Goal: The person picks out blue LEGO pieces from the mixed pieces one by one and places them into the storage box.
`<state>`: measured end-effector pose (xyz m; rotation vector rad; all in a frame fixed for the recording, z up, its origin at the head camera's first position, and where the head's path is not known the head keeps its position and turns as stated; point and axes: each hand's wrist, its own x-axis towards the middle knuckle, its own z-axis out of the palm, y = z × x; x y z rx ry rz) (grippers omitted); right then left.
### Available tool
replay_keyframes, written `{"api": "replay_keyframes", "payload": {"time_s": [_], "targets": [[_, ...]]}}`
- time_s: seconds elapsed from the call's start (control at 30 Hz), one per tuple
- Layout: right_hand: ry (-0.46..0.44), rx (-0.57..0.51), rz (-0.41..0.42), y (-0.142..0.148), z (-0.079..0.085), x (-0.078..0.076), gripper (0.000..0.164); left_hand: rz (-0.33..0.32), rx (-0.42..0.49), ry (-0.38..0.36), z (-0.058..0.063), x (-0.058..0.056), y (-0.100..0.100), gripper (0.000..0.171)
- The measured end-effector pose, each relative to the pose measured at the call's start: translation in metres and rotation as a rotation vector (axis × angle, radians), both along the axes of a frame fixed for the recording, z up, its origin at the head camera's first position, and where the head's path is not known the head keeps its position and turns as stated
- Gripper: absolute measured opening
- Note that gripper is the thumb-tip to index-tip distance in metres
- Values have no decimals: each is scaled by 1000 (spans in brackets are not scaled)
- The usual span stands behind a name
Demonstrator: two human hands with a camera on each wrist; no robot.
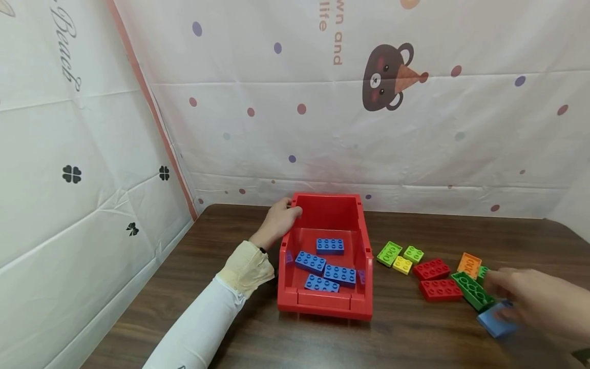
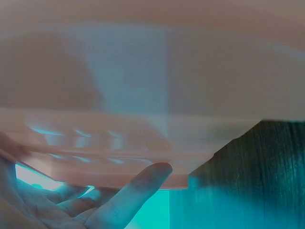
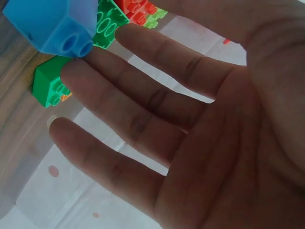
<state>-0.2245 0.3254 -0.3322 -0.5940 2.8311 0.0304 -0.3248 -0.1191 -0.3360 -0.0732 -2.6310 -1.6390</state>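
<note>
A red plastic bin (image 1: 324, 301) with several blue toy bricks (image 1: 330, 246) inside stands on the table. My left hand (image 1: 278, 220) holds its left side wall near the back, the thumb over the rim. The left wrist view shows that thumb (image 2: 143, 188) against the bin's pale, washed-out wall (image 2: 200, 81). At the right, my right hand (image 1: 534, 297), blurred, pinches a tilted blue brick (image 1: 498, 320). In the right wrist view the brick (image 3: 52, 24) is at the fingertips; the thumb's end is out of frame. An upturned dark green brick (image 1: 473, 291) lies beside it.
Between bin and right hand lie two red bricks (image 1: 440, 290), a lime brick (image 1: 389, 253), a smaller lime one (image 1: 413, 254) and a yellow one (image 1: 402, 265). An orange brick (image 1: 469, 264) and a small green one (image 1: 482, 274) lie near the right hand. Printed sheeting (image 1: 322, 138) hangs behind.
</note>
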Motion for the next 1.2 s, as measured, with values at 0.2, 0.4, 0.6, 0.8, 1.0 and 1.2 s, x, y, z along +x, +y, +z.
{"api": "replay_keyframes", "payload": {"time_s": [0.2,0.4,0.6,0.8,1.0,1.2], "targets": [[-24,15,-8,2,-3,-1,36,-1,4,-1,1,0,0,30],[-126,-24,-28,2,-4,-1,37,1,3,-2,1,0,1,30],[-162,-58,-40,0,-5,-1,38,-6,5,-2,0,-1,1,30],[-154,-41,-40,0,-7,-1,40,-5,9,0,-1,0,0,30],[-184,-61,-41,-3,-10,-1,40,-3,8,-2,-1,0,0,30],[-257,-83,-52,-9,-11,0,42,-7,13,-2,-1,-1,0,30]]}}
